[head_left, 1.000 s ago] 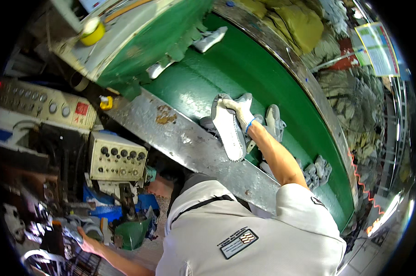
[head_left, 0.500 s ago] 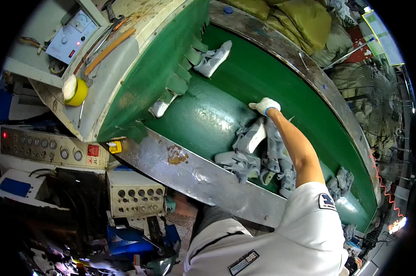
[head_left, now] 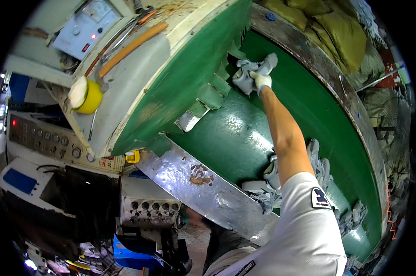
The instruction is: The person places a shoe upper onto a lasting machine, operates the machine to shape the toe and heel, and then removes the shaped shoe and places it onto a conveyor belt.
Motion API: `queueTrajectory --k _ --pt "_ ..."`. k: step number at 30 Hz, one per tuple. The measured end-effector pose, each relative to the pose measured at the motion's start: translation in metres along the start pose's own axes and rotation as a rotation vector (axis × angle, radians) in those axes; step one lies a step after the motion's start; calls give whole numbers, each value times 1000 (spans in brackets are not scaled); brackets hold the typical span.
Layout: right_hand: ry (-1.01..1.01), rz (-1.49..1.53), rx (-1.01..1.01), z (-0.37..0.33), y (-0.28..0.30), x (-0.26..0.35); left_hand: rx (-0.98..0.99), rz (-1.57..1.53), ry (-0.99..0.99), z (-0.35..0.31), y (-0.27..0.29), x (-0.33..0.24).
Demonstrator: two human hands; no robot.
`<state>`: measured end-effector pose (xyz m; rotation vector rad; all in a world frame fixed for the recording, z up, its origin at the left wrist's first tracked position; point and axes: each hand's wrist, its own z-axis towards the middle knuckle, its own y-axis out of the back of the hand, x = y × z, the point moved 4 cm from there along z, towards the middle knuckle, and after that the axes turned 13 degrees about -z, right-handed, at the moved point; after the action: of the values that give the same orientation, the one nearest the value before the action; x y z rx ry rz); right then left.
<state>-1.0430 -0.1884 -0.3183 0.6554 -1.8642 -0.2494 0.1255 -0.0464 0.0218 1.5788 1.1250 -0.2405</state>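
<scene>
My right hand point(head_left: 262, 81), in a white glove, reaches to the far part of the green conveyor belt point(head_left: 221, 129). Its fingers are closed on a grey shoe point(head_left: 244, 82) with a pale sole, just outside the cut green flaps of the machine's cover. Part of the grip is hidden by the glove. A second shoe point(head_left: 187, 121) shows under the flaps nearer to me. Several grey shoes point(head_left: 263, 191) lie in a heap on the belt, partly behind my forearm. My left hand is out of view.
A metal edge point(head_left: 226, 198) borders the belt. On the machine cover lie a hammer point(head_left: 134, 48) and a yellow cup point(head_left: 89, 97). More shoes point(head_left: 353, 218) sit at the belt's right end. Control panels point(head_left: 152, 207) stand at left; olive sacks point(head_left: 341, 37) lie beyond the belt.
My right hand has moved away from above the shoe heap, up and left, and has taken hold of the shoe by the flaps. The whole view has shifted.
</scene>
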Motion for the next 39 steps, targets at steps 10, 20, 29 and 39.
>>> queueTrajectory --k 10,20,29,39 --pt "-497 1191 1154 -488 25 -13 -59 -205 -286 57 -121 -168" --pt "-266 408 1618 -849 -60 42 649 -936 67 77 -134 -195" --pt "169 44 1599 -988 -142 35 78 -1089 61 128 -7 -78" --pt "891 107 1342 -1064 -206 54 -146 -1439 -178 154 46 -81"
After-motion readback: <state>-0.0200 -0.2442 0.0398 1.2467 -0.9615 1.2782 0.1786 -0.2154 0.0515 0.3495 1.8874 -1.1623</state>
